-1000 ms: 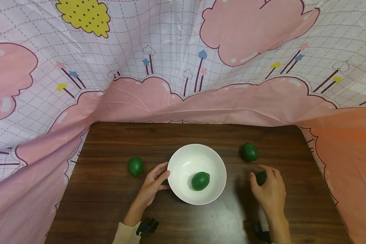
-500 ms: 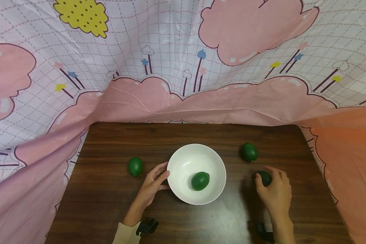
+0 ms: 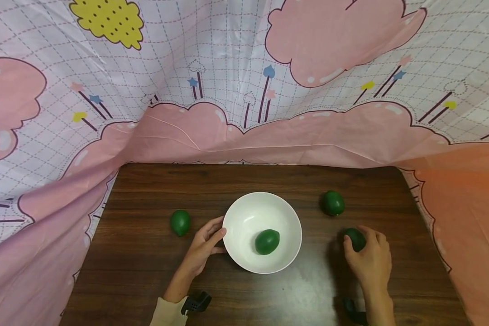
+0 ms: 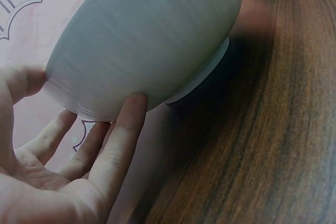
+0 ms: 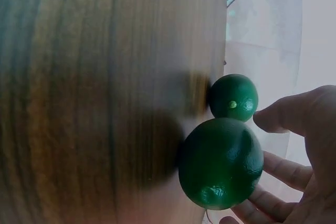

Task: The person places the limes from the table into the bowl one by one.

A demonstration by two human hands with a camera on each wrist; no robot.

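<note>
Around the left rim of a white bowl (image 3: 285,246), my left hand (image 3: 203,246) holds on. In the left wrist view, the thumb is at the rim and the fingers (image 4: 123,135) press the outer wall. Inside the bowl lies one green lime (image 3: 267,242). My right hand (image 3: 371,258) has thumb and fingers curled about a second lime (image 3: 355,240) low over the table; the palm side is partly hidden. Just beyond it, a third lime (image 3: 333,203) lies apart from the hand. Left of the bowl sits another lime (image 3: 180,222).
The dark wooden table (image 3: 244,299) carries everything. A pink and white patterned cloth (image 3: 236,140) hangs behind it and along both sides. Dark wrist straps (image 3: 196,303) with cameras sit on both forearms.
My right hand has shifted slightly right and nearer, showing more of the lime between thumb and fingers. The left hand and bowl stay in place.
</note>
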